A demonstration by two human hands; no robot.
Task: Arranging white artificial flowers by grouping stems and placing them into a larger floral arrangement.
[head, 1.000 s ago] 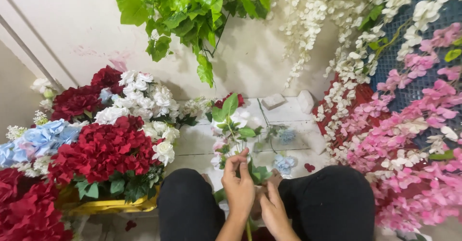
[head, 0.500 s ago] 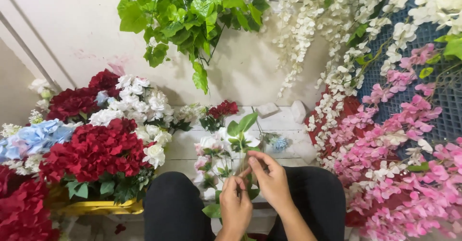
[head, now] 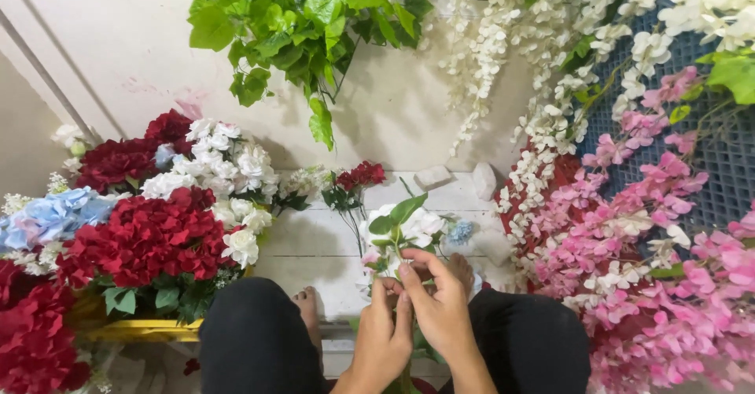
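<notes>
Both hands, left hand (head: 383,333) and right hand (head: 439,303), are pressed together around a white flower (head: 410,226); its stem is hidden behind the fingers.

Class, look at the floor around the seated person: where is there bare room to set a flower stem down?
Bare white floor lies between the red and white bouquets and the white flower stem both hands hold. A smaller patch lies behind, near two white stones. The right side is crowded with pink blossoms.

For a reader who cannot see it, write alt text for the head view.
Two bare hands, left hand and right hand, hold a white flower stem between the knees; red and white bouquets sit left, pink blossoms right.
</notes>
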